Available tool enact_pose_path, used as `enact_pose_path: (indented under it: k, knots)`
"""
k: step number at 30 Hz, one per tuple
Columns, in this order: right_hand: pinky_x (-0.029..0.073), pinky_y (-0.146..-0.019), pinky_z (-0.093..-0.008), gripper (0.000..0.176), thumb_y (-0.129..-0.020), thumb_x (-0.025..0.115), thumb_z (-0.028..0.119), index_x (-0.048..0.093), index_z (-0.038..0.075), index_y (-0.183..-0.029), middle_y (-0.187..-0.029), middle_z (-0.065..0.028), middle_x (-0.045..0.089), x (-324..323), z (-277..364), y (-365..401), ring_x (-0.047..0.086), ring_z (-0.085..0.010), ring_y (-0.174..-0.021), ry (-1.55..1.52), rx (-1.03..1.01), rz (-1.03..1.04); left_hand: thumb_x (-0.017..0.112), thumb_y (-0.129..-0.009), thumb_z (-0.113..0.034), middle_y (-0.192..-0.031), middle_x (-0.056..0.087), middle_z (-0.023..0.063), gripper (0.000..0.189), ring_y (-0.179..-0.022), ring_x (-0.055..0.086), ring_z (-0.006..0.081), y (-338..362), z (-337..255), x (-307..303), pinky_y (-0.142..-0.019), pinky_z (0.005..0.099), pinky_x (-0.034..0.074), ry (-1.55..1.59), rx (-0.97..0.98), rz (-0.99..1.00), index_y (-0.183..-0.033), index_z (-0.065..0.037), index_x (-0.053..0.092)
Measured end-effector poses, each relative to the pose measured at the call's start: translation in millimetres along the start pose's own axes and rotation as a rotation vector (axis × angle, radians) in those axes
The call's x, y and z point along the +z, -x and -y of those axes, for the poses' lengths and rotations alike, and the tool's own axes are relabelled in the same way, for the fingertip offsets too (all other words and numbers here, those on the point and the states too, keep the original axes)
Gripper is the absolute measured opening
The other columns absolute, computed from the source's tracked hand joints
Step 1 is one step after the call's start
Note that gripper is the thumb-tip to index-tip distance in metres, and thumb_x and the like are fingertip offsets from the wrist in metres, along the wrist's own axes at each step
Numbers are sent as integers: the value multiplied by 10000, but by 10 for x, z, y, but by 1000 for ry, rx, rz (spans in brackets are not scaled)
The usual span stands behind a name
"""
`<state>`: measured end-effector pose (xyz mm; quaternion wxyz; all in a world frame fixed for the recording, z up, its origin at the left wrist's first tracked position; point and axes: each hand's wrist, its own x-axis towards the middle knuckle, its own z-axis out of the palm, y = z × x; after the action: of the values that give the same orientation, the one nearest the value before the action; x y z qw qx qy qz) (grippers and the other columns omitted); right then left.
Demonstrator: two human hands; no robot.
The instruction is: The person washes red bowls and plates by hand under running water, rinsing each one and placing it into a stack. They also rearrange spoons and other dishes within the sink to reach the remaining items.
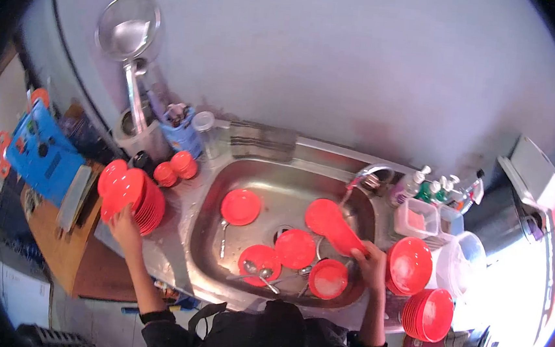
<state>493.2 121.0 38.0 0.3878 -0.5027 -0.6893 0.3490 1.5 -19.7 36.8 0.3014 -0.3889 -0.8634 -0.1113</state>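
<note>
My left hand (123, 226) grips a red plate (120, 190) and holds it against a leaning stack of red plates (148, 206) on the counter left of the sink. Over the right half of the steel sink (210, 194), my right hand (370, 258) holds another red plate (332, 225) under the tap (368, 177), where a thin stream of water falls. Several more red plates (240, 206) and bowls (328, 278) lie in the basin, with spoons (260, 273) across one of them.
To the right of the sink stand a red bowl (409, 265), a stack of red bowls (429, 314), plastic tubs (417, 220) and soap bottles (429, 189). A strainer (128, 28), a steel pot (140, 136), small red cups (177, 169) and a blue crate (47, 155) are on the left.
</note>
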Motion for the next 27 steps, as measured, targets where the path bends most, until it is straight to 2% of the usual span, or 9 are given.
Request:
enact_pose_path:
  k: [5,7,9,11,13,15,20,26,27]
  knots:
    - [409,-686,-259,215,-756,531,146,524,-7,-908,-821,-56,540,416,-784,-481,516,-135,-755,-384,84,6,432,-755,-128,-945,542,57,266,-893,472,222,15,-6,117,-845,407,291,27,-17,44,-1011,-89,492]
    - [404,-784,-314,271,-781,487,154,459,14,-1012,-951,-76,530,523,-920,-621,518,-189,-870,-985,318,-119,427,-757,-127,-950,540,58,272,-895,471,223,20,-30,119,-853,409,283,35,-2,37,-1021,-91,487]
    - [384,-822,-340,283,-788,470,149,435,21,-1038,-1002,-87,511,577,-1022,-707,494,-204,-926,-1234,308,-112,431,-755,-135,-1053,488,70,298,-983,431,234,20,-73,84,-899,443,227,57,-112,230,-1048,-99,470]
    - [329,-895,-370,282,-814,423,165,425,22,-1057,-1076,-110,483,652,-1189,-750,447,-226,-1014,-1561,348,-119,436,-754,-148,-1115,439,72,316,-1040,385,245,51,-186,60,-914,465,189,32,-118,169,-1067,-105,457]
    - [324,-901,-368,283,-822,406,170,425,16,-1058,-1074,-109,485,690,-1221,-755,446,-225,-1015,-1659,443,-179,453,-752,-178,-1258,281,79,359,-1166,247,276,67,-332,31,-934,519,100,17,-123,74,-1105,-122,429]
    - [307,-918,-356,292,-841,364,182,430,-1,-1059,-1079,-104,486,711,-1212,-753,442,-222,-1021,-1776,594,-302,456,-748,-171,-1262,274,92,361,-1170,238,281,71,-543,-37,-935,519,95,52,-96,-18,-1105,-126,429]
    - [300,-926,-338,301,-836,377,197,440,-3,-1052,-1089,-97,482,784,-1431,-787,442,-202,-1023,-1827,538,-452,481,-719,-144,-1270,248,137,371,-1175,220,307,128,-1150,8,-937,520,77,255,82,-148,-1087,-121,442]
    - [299,-924,-330,312,-830,392,224,445,19,-1058,-1092,-88,482,799,-1432,-813,441,-190,-1025,-1840,424,-293,533,-687,-140,-1221,282,198,375,-1150,245,337,283,-2158,125,-941,499,106,706,478,278,-1052,-92,464]
    - [302,-920,-332,317,-829,393,240,447,31,-1062,-1091,-85,483,781,-1348,-814,440,-192,-1026,-1829,444,-230,531,-705,-162,-1215,289,204,377,-1149,242,343,364,-2296,226,-946,476,126,845,495,461,-1068,-95,451]
